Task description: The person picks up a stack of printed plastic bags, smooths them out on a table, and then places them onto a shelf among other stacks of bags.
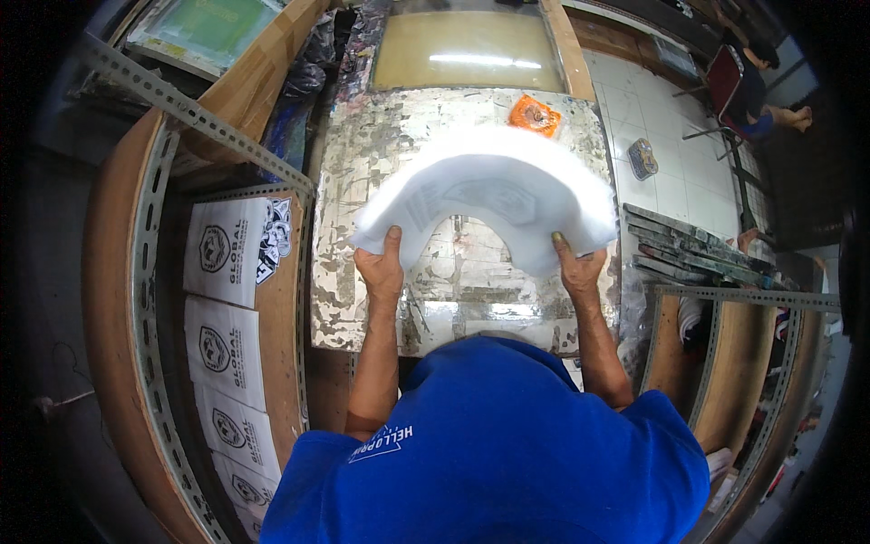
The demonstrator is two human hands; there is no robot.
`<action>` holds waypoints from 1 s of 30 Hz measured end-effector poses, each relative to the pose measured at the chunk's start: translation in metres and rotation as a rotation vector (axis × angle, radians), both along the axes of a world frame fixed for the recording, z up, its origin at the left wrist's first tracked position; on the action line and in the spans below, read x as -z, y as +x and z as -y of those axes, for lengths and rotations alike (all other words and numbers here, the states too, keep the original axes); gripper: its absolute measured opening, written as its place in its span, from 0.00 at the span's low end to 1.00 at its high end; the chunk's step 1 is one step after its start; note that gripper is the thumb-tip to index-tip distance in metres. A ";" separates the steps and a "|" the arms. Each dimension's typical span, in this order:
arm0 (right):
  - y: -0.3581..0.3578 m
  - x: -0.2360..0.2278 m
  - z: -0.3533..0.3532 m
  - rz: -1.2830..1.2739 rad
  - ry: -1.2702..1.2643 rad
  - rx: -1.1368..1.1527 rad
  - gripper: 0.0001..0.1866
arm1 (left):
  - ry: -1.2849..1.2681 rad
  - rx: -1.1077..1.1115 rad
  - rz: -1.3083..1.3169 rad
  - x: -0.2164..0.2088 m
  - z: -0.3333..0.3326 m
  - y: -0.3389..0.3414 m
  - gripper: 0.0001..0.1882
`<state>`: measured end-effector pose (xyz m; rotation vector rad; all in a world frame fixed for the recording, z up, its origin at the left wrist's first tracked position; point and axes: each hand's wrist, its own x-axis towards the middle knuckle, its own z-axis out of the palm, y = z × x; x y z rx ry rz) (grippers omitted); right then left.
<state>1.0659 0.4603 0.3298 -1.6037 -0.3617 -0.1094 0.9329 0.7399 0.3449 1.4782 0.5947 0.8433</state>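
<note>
Between my hands a white, slightly see-through sheet (pixel 426 172) is bowed up into an arch over the worktable (pixel 471 308). A grey shield emblem and lettering show faintly on it. My left hand (pixel 381 269) grips its near left corner, thumb on top. At the near right corner my right hand (pixel 580 267) pinches it the same way, with a yellowish stain on the thumb. Both hands are closed, the fingers mostly hidden underneath. Whether it is paper, cloth or a thin bag I cannot tell.
A screen printing frame (pixel 462 54) lies beyond the worktable's top, near an orange packet (pixel 535 116). On the left shelf (pixel 283 335) rest several white printed sheets (pixel 224 354). Stacked dark frames (pixel 698 254) stand right. Farther off, a person (pixel 757 91) sits on a chair.
</note>
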 end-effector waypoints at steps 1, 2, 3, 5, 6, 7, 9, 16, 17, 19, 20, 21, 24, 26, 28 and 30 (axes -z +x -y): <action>-0.002 0.008 -0.001 -0.043 0.030 -0.005 0.28 | 0.028 0.006 0.018 0.009 0.001 0.002 0.19; -0.004 0.009 -0.005 -0.085 0.062 -0.014 0.29 | 0.057 0.007 0.038 0.013 0.000 0.005 0.20; -0.006 0.007 -0.010 -0.083 0.058 0.034 0.29 | 0.085 0.008 0.058 0.017 -0.001 0.008 0.21; 0.004 0.011 -0.013 -0.165 0.033 0.096 0.30 | 0.011 -0.003 0.025 0.017 -0.005 0.017 0.21; 0.009 0.014 -0.013 -0.205 0.021 0.129 0.30 | -0.025 -0.007 0.009 0.014 -0.005 0.019 0.22; 0.011 0.017 -0.011 -0.164 0.035 0.130 0.30 | -0.050 -0.011 0.001 0.011 -0.004 0.020 0.23; 0.015 0.015 -0.012 -0.083 0.063 0.129 0.30 | -0.097 -0.022 -0.017 0.003 -0.004 0.021 0.24; -0.002 0.007 -0.009 0.028 0.081 0.148 0.22 | -0.006 0.005 0.034 0.010 0.001 0.017 0.22; -0.002 0.007 -0.010 0.006 0.093 0.151 0.22 | 0.020 0.001 0.028 0.013 0.001 0.019 0.22; 0.001 0.010 -0.011 -0.063 0.116 0.163 0.22 | 0.013 -0.007 0.020 0.015 -0.002 0.023 0.22; 0.004 0.010 -0.010 -0.107 0.128 0.172 0.22 | -0.019 -0.010 0.020 0.014 -0.004 0.025 0.23; 0.006 0.010 -0.010 -0.151 0.140 0.181 0.22 | -0.050 -0.013 0.019 0.013 -0.005 0.026 0.24; -0.001 -0.006 -0.009 -0.036 0.107 0.191 0.21 | -0.053 -0.022 0.042 -0.002 0.002 0.023 0.24; -0.005 -0.006 -0.009 -0.034 0.139 0.204 0.21 | -0.036 -0.009 0.058 -0.007 0.003 0.019 0.23; -0.007 -0.002 -0.008 -0.012 0.150 0.207 0.21 | -0.012 0.003 0.054 -0.003 0.002 0.017 0.23; -0.004 0.005 -0.008 0.037 0.149 0.189 0.21 | 0.026 0.007 0.037 0.008 -0.001 0.016 0.24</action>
